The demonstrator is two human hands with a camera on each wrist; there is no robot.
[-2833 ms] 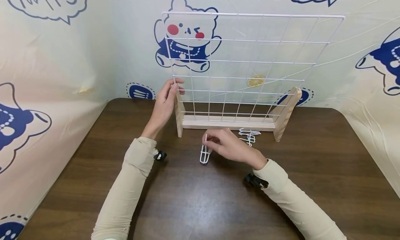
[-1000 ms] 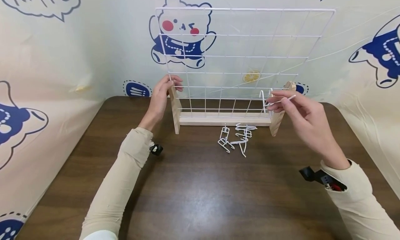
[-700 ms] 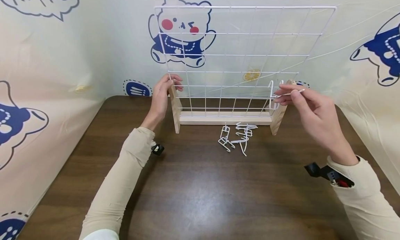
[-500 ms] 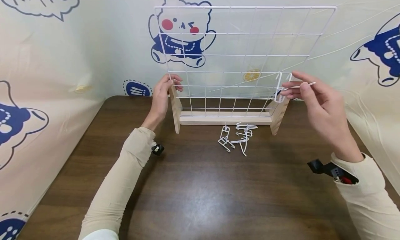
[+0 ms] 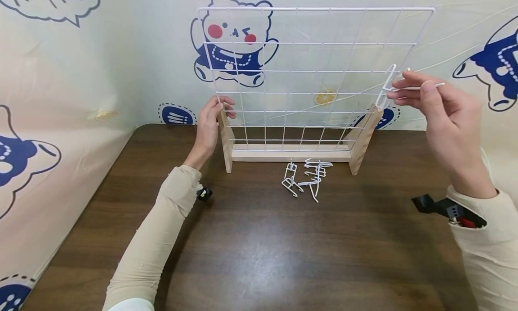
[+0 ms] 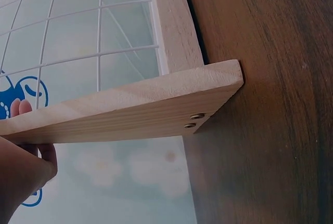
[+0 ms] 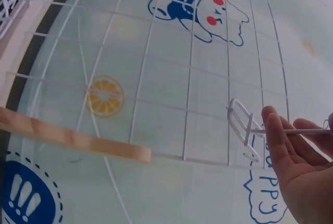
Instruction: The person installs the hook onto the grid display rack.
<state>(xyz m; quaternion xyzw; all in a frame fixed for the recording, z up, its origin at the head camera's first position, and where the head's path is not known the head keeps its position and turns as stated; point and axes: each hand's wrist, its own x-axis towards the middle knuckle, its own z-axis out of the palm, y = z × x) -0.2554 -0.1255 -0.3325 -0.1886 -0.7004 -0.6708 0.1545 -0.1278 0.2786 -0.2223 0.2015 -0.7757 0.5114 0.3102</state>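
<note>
White wire grid in its wooden stand, with one hook held at the grid's right edge. The right hand pinches the rod of this hook between thumb and fingers; the hook's bent ends point upward, and its lower end lies just above the top of the right upright. Whether the wire is caught on the grid or only stands in front of it cannot be told. The left hand holds the top of the left upright, its grip curled round the wood and the grid's edge.

Stage of the work: the grid stands upright in the stand, and that part looks complete. No hook is seen hanging free on the grid, so the placing of hooks appears to be at its beginning. The loose hooks lie in a tangled heap on the table, just before the base of the stand; their exact number is unclear.

Surroundings: a printed sheet covers the wall behind, and its pale ground makes the thin white wires hard to pick out. The right fingers hide part of the held hook. The nearby right upright leaves little room beneath it, and the overlapping wires of the heap may snag one another.
</note>
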